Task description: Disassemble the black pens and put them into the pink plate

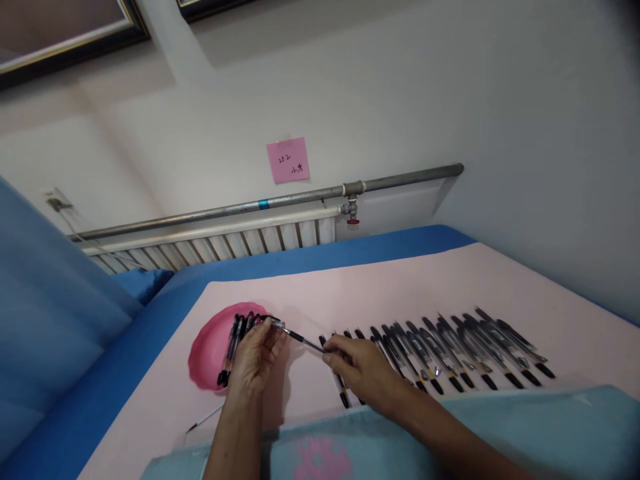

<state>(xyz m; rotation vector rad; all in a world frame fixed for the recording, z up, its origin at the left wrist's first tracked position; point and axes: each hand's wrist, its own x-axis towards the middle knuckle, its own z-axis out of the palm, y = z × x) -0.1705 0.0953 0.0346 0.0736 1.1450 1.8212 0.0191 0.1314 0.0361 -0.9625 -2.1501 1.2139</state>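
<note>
My left hand (257,353) is closed, its thumb and fingers pinching a pen cap (277,323) with a dark clip, beside the pink bowl. Between the two hands, a pen (297,337) with a black grip slants down to the right. The pen's tip end meets the cap; whether it sits inside is too small to tell. My right hand (357,367) is closed round the pen's rear part, which its fingers partly hide. Several black pens (231,350) lie in the scalloped pink bowl (203,363), partly behind my left hand.
A long row of pens (450,350) lies side by side to the right, some behind my right hand. One thin refill-like stick (205,420) lies near the front left. Pink sheet (310,293) covers the blue table (390,243); a radiator (250,243) stands behind.
</note>
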